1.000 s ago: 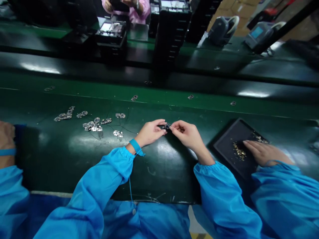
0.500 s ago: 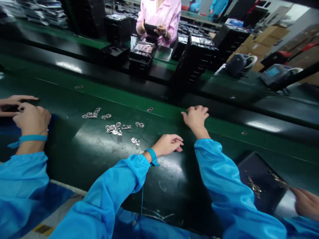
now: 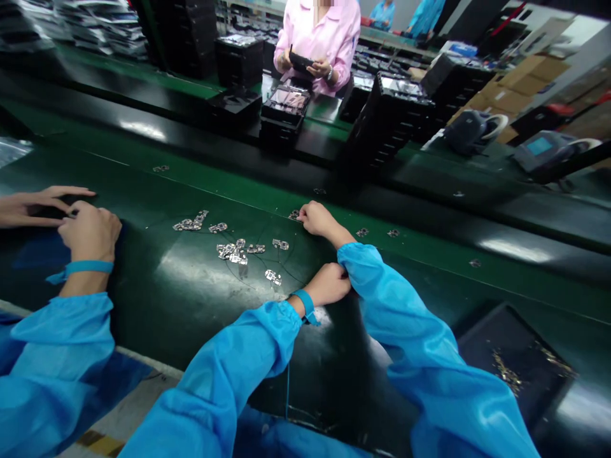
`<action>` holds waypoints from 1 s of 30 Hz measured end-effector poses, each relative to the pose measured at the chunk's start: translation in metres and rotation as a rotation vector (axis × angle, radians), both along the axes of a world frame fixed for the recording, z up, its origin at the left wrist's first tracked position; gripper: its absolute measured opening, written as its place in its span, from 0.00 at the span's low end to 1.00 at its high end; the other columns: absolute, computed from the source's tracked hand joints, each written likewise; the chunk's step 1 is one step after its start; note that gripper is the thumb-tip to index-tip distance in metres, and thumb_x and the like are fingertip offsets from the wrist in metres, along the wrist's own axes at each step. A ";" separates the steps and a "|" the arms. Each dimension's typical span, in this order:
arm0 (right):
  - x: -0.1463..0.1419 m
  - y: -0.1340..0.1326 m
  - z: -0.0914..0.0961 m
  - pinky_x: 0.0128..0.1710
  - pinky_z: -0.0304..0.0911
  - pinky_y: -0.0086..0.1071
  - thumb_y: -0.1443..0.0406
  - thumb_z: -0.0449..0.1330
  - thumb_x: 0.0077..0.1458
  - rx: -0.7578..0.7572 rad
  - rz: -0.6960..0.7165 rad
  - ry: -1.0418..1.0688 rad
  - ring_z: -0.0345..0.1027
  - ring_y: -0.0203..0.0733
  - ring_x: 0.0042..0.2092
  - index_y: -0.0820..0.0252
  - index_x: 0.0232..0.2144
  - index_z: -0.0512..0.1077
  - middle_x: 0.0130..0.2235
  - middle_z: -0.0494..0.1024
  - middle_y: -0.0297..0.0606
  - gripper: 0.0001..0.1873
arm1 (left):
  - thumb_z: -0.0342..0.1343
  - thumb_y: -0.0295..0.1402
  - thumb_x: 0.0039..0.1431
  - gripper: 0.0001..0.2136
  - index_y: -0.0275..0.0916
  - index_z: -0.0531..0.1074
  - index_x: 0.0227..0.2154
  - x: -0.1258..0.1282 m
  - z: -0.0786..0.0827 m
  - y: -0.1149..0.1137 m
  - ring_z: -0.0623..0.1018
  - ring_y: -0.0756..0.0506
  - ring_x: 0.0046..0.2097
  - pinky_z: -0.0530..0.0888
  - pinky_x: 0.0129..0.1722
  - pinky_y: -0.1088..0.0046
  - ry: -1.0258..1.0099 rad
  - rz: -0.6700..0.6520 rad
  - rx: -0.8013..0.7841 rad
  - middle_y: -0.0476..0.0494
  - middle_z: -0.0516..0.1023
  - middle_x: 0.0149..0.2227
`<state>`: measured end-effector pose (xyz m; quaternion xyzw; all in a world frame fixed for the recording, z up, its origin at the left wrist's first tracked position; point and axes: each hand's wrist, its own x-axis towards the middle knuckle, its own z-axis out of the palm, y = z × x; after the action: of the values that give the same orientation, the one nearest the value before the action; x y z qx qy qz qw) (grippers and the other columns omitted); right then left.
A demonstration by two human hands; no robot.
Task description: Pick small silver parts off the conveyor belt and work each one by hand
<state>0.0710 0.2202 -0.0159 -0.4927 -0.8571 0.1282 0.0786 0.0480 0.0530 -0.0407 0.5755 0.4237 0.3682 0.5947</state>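
Observation:
My right hand (image 3: 321, 220) reaches over the green work surface, its fingertips pinched on a small circuit board (image 3: 294, 215) near the strip's line. Below it, my left hand (image 3: 329, 284), with a blue wrist strap (image 3: 305, 306), rests low with curled fingers. The right sleeve partly covers those fingers, so I cannot make out what they hold, if anything. To the left lies a loose cluster of small circuit boards (image 3: 232, 252), with a single board (image 3: 273, 277) nearer my left wrist. Right of my right hand, two boards (image 3: 362, 233) (image 3: 393, 233) lie apart on the green strip.
At left, a co-worker's hands (image 3: 90, 232) are close by. A dark tray (image 3: 501, 343) with small gold-coloured parts lies at right. Across the line, a person in pink (image 3: 317, 38) holds a dark item among stacked black trays (image 3: 389, 121).
My right hand has moved left to the small circuit board and closed on it. Two boards now show where it was. My left hand's fingers have curled in. The view has shifted slightly.

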 end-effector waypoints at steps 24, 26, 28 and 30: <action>0.164 -0.212 0.014 0.41 0.66 0.36 0.67 0.51 0.68 0.269 -0.103 0.169 0.72 0.47 0.43 0.58 0.40 0.71 0.42 0.77 0.45 0.09 | 0.69 0.30 0.55 0.13 0.29 0.79 0.41 0.003 0.013 -0.008 0.84 0.46 0.39 0.81 0.48 0.64 -0.370 -0.017 -0.299 0.36 0.84 0.39; 0.167 -0.212 0.012 0.41 0.66 0.36 0.67 0.52 0.68 0.226 -0.103 0.229 0.72 0.46 0.43 0.57 0.41 0.72 0.42 0.77 0.44 0.08 | 0.70 0.32 0.54 0.14 0.29 0.79 0.41 0.005 0.011 -0.008 0.84 0.46 0.39 0.82 0.47 0.66 -0.338 -0.012 -0.270 0.37 0.84 0.39; 0.170 -0.212 0.010 0.40 0.66 0.36 0.66 0.53 0.68 0.197 -0.106 0.271 0.72 0.45 0.41 0.57 0.41 0.73 0.42 0.78 0.44 0.08 | 0.71 0.32 0.54 0.15 0.29 0.79 0.41 0.007 0.011 -0.009 0.85 0.46 0.39 0.82 0.45 0.67 -0.310 -0.005 -0.249 0.37 0.84 0.39; 0.171 -0.213 0.009 0.39 0.66 0.35 0.66 0.53 0.67 0.177 -0.110 0.294 0.72 0.44 0.40 0.57 0.41 0.73 0.41 0.78 0.43 0.09 | 0.71 0.32 0.53 0.15 0.29 0.79 0.41 0.008 0.012 -0.010 0.85 0.46 0.39 0.83 0.44 0.68 -0.282 -0.003 -0.236 0.37 0.84 0.39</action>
<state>0.2425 0.0077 -0.0068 -0.5061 -0.8160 0.1182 0.2531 0.0562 0.0431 -0.0291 0.4452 0.3755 0.3921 0.7121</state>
